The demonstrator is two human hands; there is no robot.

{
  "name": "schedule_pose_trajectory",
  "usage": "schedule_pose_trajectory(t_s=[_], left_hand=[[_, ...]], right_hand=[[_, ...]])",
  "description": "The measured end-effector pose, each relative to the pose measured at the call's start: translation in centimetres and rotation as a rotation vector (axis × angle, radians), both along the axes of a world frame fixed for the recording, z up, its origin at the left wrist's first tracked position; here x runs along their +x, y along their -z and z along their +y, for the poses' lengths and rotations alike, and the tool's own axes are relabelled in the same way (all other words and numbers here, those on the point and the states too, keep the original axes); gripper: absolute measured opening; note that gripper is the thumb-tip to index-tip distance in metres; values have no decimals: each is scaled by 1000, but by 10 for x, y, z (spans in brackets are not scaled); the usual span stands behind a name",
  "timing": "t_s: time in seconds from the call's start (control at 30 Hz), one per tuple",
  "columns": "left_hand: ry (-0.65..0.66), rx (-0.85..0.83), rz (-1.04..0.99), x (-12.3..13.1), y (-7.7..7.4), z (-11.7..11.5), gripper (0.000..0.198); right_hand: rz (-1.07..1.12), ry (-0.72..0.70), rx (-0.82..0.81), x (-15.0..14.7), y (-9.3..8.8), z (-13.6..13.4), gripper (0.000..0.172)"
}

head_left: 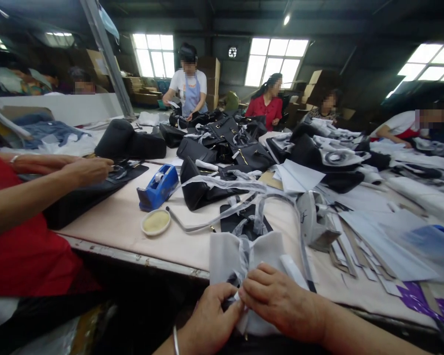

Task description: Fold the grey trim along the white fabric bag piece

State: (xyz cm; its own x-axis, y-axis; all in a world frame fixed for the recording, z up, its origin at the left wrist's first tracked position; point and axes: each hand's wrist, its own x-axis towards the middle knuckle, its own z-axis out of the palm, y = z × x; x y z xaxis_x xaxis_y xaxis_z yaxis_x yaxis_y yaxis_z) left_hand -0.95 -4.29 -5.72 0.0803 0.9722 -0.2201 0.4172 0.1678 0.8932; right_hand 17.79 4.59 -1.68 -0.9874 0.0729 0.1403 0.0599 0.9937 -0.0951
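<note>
At the table's front edge lies a black bag [227,217] with a wrapped strap [259,222] looped beyond it. A white wrapping sheet [225,249] covers its near part. My left hand [214,315], a bracelet on its wrist, pinches the sheet from the left. From the right, my right hand [281,301] closes over the same spot, its fingers bent on the sheet and touching the left thumb. What lies under the fingertips is hidden. Just left of the strap's end stands a round dish [155,223] with something pale yellow in it.
A blue tape dispenser [158,187] and a grey one [316,219] stand on the table [114,222]. Black bags [225,143] pile up behind. White sheets and card strips [348,246] lie at right. A co-worker's hands [89,170] work close by on the left; other people stand farther back.
</note>
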Motion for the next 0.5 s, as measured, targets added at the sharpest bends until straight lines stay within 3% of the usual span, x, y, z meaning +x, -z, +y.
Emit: schedule_pose_trajectory(t_s=[0.13, 0.27, 0.4, 0.5], left_hand=[[-12, 8, 42, 3, 0, -2, 27], [-11, -22, 51, 2, 2, -5, 26], [23, 18, 53, 0, 6, -3, 33], [-10, 54, 50, 2, 7, 1, 34]], right_hand=[[20, 85, -68, 9, -13, 0, 24], [340, 300, -96, 42, -32, 16, 25], [726, 816, -64, 104, -39, 60, 19], [843, 1409, -277, 155, -33, 99, 24]])
